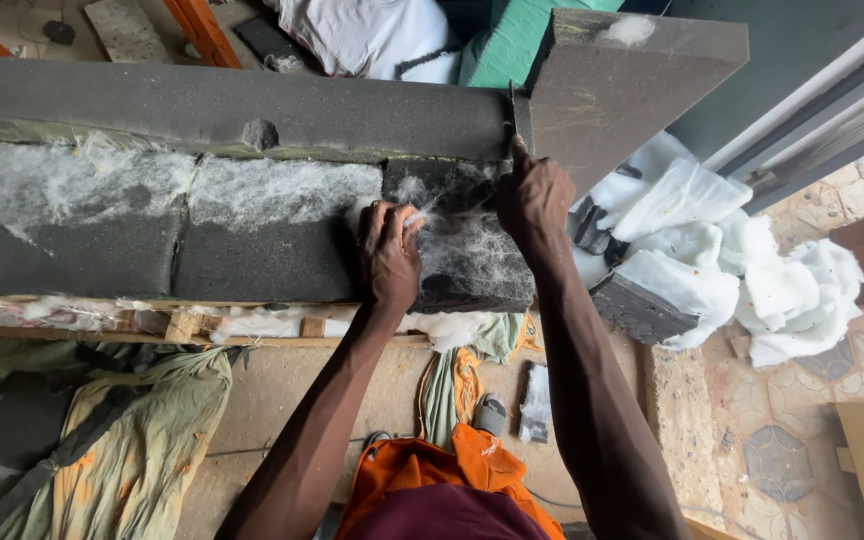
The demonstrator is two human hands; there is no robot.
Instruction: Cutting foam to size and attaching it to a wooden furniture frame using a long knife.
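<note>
My left hand [389, 255] presses a tuft of white fibre wadding [422, 215] onto the dark grey foam seat [252, 250] of a sofa frame. My right hand [534, 195] reaches to the corner where the seat meets the grey foam backrest [222, 105] and the grey foam armrest panel [622, 85]. It grips a thin dark blade-like tool [513, 115] that points up into that seam. More white fibres cling to the seat foam to the left.
Loose white wadding [742, 265] and a dark foam offcut [642, 308] lie on the patterned floor at right. The wooden frame edge [192, 325] runs below the seat. Olive cloth [102, 420] lies at lower left, orange cloth [422, 470] near my body.
</note>
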